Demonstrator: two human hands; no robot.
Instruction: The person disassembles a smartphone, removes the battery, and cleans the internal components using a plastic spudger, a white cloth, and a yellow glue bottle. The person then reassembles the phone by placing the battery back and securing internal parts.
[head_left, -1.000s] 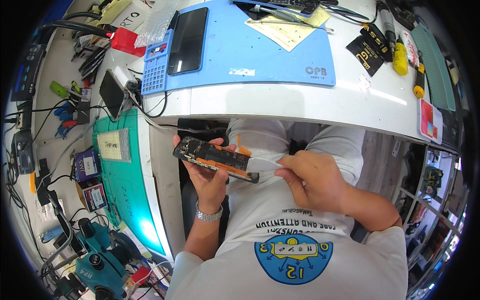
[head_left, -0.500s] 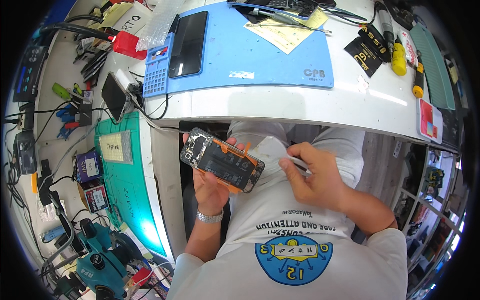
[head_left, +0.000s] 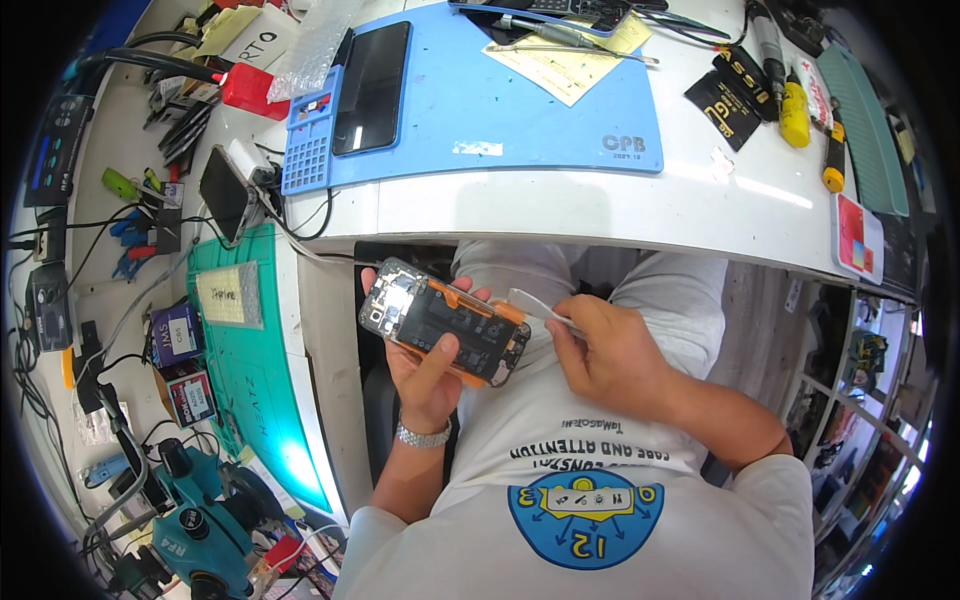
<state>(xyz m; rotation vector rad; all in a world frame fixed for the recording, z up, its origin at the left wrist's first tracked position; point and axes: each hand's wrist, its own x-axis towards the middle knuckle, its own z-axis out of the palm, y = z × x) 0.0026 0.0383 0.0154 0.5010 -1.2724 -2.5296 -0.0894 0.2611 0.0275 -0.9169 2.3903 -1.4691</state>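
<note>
one opened phone (head_left: pixel 447 320), printed battery (head_left: pixel 468 328), in left hand (head_left: pixel 423 382); right hand (head_left: pixel 617 350) pinching white piece (head_left: pixel 532 304)

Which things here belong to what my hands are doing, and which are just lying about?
In hand:
Opened phone, in the left hand
Thin white piece, in the right hand

Apparently just lying about:
Dark-screened phone, on the blue mat
Yellow paper
Red container
Yellow bottle

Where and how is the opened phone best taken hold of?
Probably by its long edges, coming from underneath, where the left hand supports it: the opened phone is slim and flat, and its bare insides face up, so an edge grip would likely press them least.
</note>
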